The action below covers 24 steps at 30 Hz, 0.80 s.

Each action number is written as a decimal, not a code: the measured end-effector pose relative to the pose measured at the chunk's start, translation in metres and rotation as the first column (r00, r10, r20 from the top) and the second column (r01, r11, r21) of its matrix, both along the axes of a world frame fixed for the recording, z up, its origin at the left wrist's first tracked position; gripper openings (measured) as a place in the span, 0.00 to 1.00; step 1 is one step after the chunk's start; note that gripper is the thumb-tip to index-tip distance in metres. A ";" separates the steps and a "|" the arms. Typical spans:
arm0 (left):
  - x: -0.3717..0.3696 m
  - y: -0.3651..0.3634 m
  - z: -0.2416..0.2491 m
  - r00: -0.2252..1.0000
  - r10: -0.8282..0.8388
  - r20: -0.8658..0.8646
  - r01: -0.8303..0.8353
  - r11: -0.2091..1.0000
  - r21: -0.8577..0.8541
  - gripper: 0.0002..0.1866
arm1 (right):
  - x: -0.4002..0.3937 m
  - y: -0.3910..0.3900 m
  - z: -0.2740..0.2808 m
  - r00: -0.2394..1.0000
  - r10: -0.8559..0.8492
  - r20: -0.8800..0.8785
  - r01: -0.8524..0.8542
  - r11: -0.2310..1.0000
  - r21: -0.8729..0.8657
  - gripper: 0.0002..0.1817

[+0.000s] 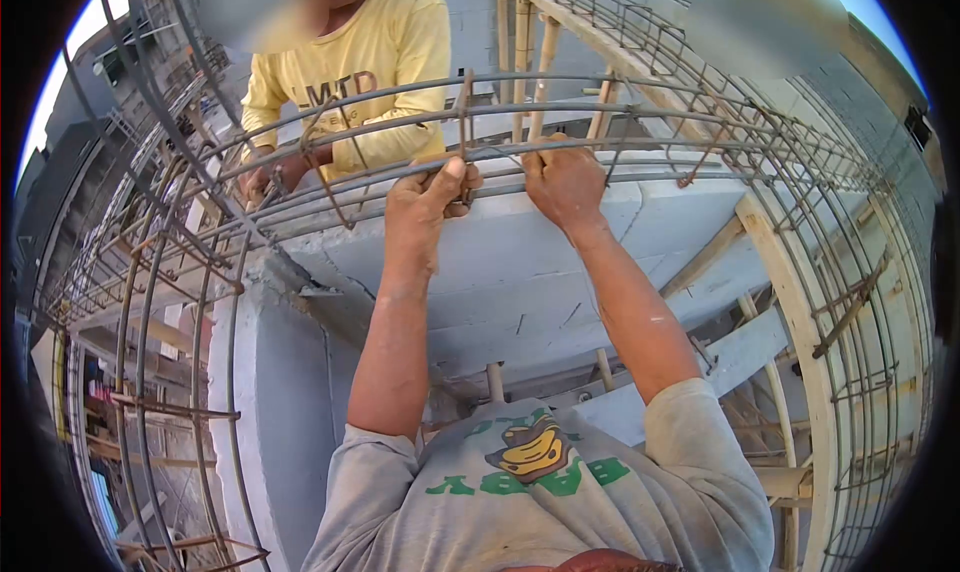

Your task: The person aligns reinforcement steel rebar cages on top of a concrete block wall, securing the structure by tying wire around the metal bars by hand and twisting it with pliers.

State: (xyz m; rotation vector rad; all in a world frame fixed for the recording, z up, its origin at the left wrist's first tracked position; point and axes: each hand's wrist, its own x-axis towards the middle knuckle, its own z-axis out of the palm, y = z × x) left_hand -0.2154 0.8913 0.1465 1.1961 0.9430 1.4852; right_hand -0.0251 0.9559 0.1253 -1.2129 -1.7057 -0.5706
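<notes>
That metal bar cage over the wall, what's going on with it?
A person is working at a long steel bar cage just above a pale wall. Their left hand grips it beside a rusty upright piece; their right hand is curled shut against it, its contents hidden. Across the cage, a co-worker in yellow has both hands low by the bars.

Yellow-shirted person [405,57], wooden poles [521,57], gray wall [470,27]

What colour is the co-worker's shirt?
Yellow, with dark lettering: the shirt shows best in the head view.
</notes>
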 end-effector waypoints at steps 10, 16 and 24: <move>0.001 0.003 -0.004 0.997 0.041 0.061 -0.037 0.997 -0.065 0.19 | 0.008 -0.007 0.039 0.993 0.111 0.036 -0.050 0.681 -0.731 0.18; 0.002 0.004 -0.003 0.996 0.022 0.086 -0.016 0.997 -0.069 0.19 | 0.004 -0.008 0.041 0.995 0.093 0.047 -0.030 0.688 -0.725 0.21; -0.001 0.006 -0.007 0.996 0.031 0.079 -0.026 0.998 -0.056 0.20 | 0.001 -0.007 0.015 0.996 0.082 -0.026 -0.086 0.940 -0.330 0.17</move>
